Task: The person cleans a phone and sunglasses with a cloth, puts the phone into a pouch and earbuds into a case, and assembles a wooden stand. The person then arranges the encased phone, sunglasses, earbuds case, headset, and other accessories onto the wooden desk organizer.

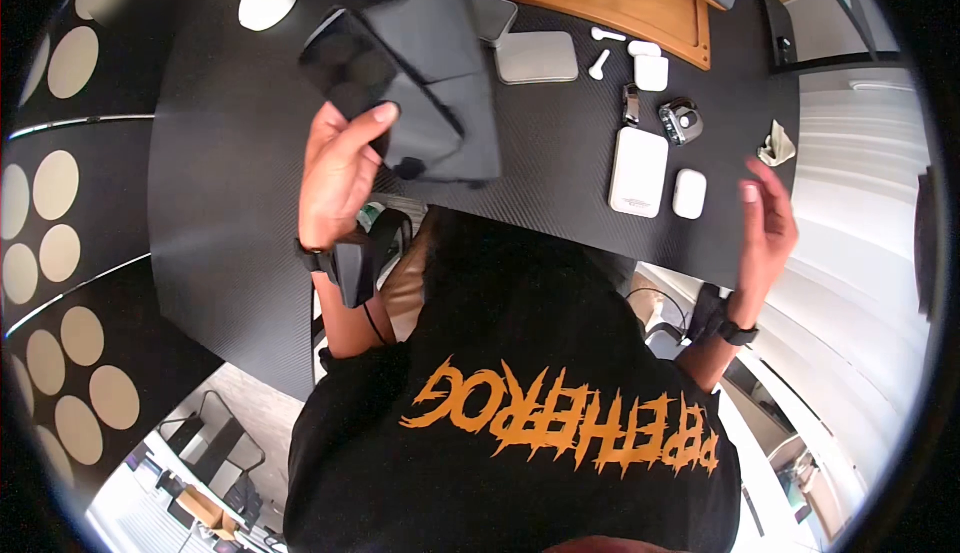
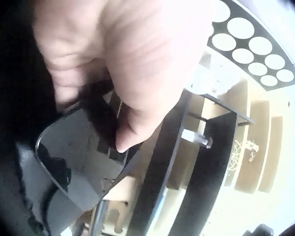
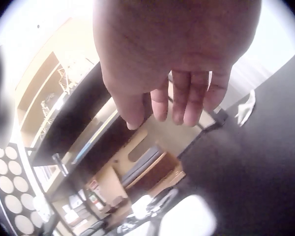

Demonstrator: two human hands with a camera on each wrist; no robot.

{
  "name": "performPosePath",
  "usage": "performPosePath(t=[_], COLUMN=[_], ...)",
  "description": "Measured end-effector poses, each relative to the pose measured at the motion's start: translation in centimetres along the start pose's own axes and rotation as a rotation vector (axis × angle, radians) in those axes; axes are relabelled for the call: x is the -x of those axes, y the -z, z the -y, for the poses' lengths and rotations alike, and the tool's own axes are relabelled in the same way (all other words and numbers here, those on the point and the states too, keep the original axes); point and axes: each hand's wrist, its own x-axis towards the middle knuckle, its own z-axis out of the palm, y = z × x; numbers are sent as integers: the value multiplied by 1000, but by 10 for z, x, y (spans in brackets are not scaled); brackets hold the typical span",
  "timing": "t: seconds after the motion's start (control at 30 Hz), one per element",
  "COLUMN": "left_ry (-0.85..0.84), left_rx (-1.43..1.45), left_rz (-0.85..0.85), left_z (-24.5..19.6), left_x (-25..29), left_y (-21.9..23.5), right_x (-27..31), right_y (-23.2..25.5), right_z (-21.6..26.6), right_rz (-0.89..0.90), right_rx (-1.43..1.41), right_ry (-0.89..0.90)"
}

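Note:
In the head view my left hand [image 1: 342, 168] pinches a dark glossy phone [image 1: 350, 61] at its lower edge, thumb on top. Behind and beside the phone lies a dark grey folded cloth or pouch [image 1: 450, 73]; whether the fingers also hold it, I cannot tell. The left wrist view shows the thumb of my left hand [image 2: 132, 64] pressed on the glossy phone [image 2: 78, 152]. At the right, my right hand [image 1: 768, 233] hovers over the desk's edge near a small white case [image 1: 689, 194], holding nothing. Its fingers hang loosely extended in the right wrist view, the hand [image 3: 172, 64] touching nothing.
On the dark desk [image 1: 230, 183] lie a white power bank [image 1: 638, 173], a metal tin [image 1: 537, 58], white earbuds [image 1: 600, 64], a white earbud case [image 1: 651, 74], a dark round device [image 1: 681, 121] and a crumpled tissue [image 1: 776, 144]. A wooden stand [image 1: 610, 8] occupies the back.

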Motion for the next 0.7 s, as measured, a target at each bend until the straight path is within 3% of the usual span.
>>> performPosePath(t=[0.13,0.27,0.3,0.4,0.57,0.7], left_ry=[142,268,289,371,441,477], left_rx=[98,110,179,297,470,505], left_rz=[256,386,394,432,511,506], left_z=[23,35,39,48,56,61], left_x=[4,18,22,24,29,30], left_y=[-49,-101,-109,-109,-108,-113], right_x=[8,14,16,11,13,17], right_y=[-44,-67,-73,-64,-65,-79], right_z=[37,60,65,48,49,53], right_rz=[284,446,427,478,410,274], right_rx=[-317,-391,-618,-686,-601,-439], right_ry=[48,-20,-59,-73,-124,-56])
